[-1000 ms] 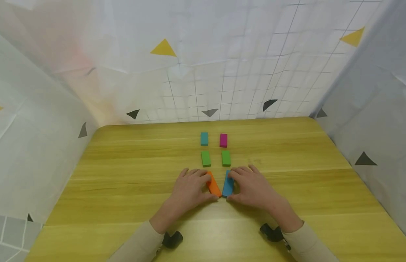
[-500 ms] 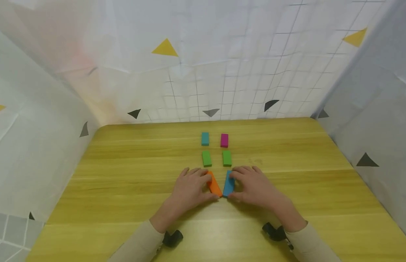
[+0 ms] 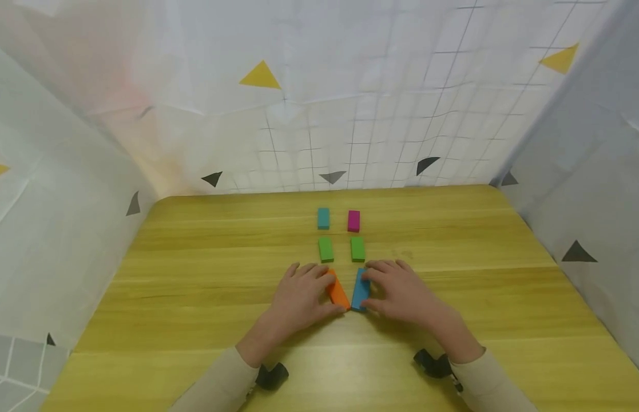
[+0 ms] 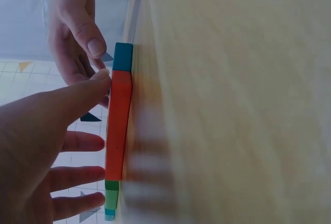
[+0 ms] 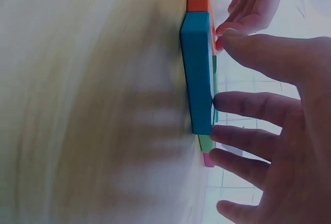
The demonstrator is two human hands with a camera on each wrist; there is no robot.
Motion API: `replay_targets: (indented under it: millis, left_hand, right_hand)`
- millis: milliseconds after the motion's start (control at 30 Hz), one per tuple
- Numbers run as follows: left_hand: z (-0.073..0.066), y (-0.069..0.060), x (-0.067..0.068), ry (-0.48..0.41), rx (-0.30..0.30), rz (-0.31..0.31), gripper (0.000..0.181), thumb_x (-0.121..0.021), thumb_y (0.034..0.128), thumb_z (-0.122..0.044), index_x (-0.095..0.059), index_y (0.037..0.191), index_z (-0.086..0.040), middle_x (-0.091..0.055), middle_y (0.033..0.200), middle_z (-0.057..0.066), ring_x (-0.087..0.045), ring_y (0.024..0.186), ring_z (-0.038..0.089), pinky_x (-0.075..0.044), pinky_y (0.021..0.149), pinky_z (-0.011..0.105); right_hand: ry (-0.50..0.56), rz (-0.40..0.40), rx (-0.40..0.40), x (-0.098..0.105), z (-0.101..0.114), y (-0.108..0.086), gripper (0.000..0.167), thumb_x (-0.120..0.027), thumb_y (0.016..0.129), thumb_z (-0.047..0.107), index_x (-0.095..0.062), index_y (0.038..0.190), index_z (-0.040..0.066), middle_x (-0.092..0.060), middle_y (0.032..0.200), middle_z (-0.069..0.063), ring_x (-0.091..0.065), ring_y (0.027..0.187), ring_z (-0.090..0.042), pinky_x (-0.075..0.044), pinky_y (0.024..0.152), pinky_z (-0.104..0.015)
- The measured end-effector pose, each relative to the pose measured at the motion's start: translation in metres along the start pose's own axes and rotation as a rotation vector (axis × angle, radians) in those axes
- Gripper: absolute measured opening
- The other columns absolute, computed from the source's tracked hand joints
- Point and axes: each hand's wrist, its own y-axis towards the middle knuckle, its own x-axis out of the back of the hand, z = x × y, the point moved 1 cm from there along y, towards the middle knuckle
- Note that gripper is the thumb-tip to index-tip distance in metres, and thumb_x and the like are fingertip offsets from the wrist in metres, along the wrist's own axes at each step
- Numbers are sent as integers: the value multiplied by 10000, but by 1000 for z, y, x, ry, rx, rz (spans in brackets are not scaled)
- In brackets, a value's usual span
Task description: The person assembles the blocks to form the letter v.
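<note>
An orange block (image 3: 338,290) and a blue block (image 3: 361,290) lie flat in the head view, near ends almost meeting and far ends spread apart in a V. My left hand (image 3: 302,297) rests at the orange block, index fingertip over its far part and thumb at its near end. On the other side, my right hand (image 3: 404,293) touches the blue block with its index finger and thumb tips. Both wrist views show fairly straight fingers along the blocks' top faces; exact contact is hard to tell. Neither hand wraps round its block.
Beyond the hands stand two green blocks (image 3: 326,250), side by side. Farther back lie a teal block (image 3: 323,218) and a magenta block (image 3: 353,221). The wooden table (image 3: 195,246) ends at white sheeting (image 3: 170,137) on the back and sides.
My right thumb has shifted slightly from the blue block's near end toward its right edge. The left hand and the blocks look nearly unmoved; the head view has shifted a little.
</note>
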Motion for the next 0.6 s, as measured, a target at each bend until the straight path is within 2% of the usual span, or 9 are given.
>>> replay_targets:
  millis: [233,433,600]
  left_hand:
    - [-2,1,1,13,-8,-30,638,-575,826,-753,-633,1241,-272,-572,1432,-15,-524,1324,237,-333,1150,568]
    - [-7,-3,3,41,-37,-57,608,-565,860,-719,-640,1277,-284,-579,1384,-29,-531,1298,224,-360,1132,562]
    - [-11,-5,2,66,-46,-59,601,-582,850,-718,-639,1294,-317,-580,1346,-38,-535,1280,217,-360,1135,557]
  right_hand:
    - [32,-47,2,0,-5,0,448,-743,843,462,-657,1196,200,-590,1398,-79,-529,1311,-324,-306,1132,-635]
    - [15,-85,-1,0,-10,2,380,-703,900,405,-653,1198,175,-605,1374,-95,-537,1297,-339,-328,1123,-614]
    - [-16,-111,-22,-2,-15,5,375,-659,941,359,-648,1239,132,-612,1362,-111,-539,1294,-336,-354,1107,-578]
